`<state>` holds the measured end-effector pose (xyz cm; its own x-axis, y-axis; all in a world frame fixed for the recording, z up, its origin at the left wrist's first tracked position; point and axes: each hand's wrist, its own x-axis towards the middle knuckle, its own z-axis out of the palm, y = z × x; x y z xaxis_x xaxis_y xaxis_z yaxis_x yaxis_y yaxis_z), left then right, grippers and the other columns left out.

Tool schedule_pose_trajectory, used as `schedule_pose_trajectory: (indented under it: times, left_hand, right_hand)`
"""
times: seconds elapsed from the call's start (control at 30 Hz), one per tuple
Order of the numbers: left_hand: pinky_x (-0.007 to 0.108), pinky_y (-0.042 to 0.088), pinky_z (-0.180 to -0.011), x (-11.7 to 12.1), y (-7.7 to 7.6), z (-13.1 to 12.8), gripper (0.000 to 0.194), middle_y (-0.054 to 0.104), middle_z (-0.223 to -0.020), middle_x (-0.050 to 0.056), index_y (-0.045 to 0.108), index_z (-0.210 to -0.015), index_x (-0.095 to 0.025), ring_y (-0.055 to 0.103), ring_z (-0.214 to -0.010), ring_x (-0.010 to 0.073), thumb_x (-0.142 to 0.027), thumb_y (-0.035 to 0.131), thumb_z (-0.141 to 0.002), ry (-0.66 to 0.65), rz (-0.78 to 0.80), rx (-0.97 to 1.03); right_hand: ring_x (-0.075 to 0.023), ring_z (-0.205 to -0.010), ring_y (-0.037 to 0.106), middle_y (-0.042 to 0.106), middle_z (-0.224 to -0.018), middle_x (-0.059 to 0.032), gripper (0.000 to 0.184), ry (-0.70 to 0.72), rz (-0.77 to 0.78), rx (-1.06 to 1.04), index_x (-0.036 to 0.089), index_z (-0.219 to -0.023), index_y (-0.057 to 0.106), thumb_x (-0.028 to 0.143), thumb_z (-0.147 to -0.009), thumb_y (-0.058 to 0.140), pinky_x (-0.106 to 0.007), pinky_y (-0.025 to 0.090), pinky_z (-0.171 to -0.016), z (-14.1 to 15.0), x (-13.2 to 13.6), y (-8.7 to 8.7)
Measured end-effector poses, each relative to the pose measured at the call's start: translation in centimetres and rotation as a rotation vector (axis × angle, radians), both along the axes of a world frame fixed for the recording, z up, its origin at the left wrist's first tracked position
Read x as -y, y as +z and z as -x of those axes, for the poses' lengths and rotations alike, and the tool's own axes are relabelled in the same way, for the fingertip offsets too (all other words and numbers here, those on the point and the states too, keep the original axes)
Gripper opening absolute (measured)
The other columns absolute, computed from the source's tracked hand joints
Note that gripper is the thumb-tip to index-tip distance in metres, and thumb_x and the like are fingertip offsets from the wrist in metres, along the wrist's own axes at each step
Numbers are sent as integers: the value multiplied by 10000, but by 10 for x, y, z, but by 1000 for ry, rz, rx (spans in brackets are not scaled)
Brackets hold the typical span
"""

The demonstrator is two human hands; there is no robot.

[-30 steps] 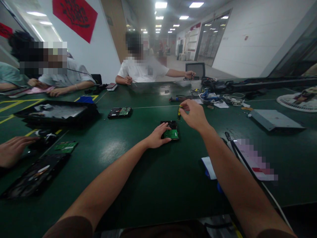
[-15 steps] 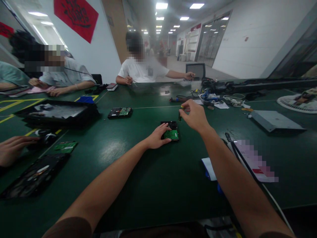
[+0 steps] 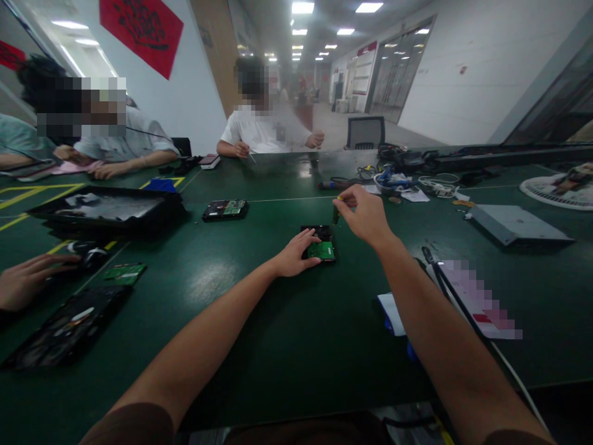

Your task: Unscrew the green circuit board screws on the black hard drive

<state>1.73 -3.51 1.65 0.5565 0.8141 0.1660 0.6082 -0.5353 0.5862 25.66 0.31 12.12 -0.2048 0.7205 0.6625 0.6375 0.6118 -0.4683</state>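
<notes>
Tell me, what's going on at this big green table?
Somebody's left hand lies on a black device with a green circuit board. Their right hand pinches a small tool, upright, near the device's far right corner; whether it touches anything is unclear. Across the table, a person in white holds something thin.

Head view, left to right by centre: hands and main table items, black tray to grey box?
Black tray → far device with green board → left hand → near device with green board → small tool → right hand → grey metal box.
</notes>
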Motion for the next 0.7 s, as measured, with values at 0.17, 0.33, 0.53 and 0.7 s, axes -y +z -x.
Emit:
schedule_pose_trajectory:
  times: [0.17,0.33,0.53,0.7]
  left_hand:
    - [578,161,-1323,-2,-3,1,650,240,-1742,143,504,-1490,-225,146,-1637,336,-488,691,-926,-3,5,20]
    - [569,153,-1325,-3,-3,1,658,240,-1741,154,506,-1495,-216,140,-1639,332,-493,688,-927,-6,16,18]
    - [580,146,-1323,-1,-1,1,646,237,-1744,141,506,-1490,-229,142,-1638,332,-482,692,-925,2,16,15]
    - [593,152,-1320,0,0,1,660,230,-1746,140,497,-1497,-232,137,-1638,339,-496,688,-923,0,21,9]
  right_hand:
    - [-252,-895,711,756,-960,-79,77,33,-29,28,221,-970,672,279,-931,639,-409,562,-837,0,1,1]
    - [-255,-859,708,759,-971,-83,103,-13,18,-13,224,-957,647,305,-902,681,-412,561,-800,-1,0,0]
    - [-249,-885,691,739,-929,-77,85,13,-24,21,226,-936,661,300,-942,619,-414,550,-836,-1,1,2]
    - [-258,-893,699,742,-961,-86,79,-14,-6,0,223,-970,660,275,-915,637,-425,555,-844,0,1,1]
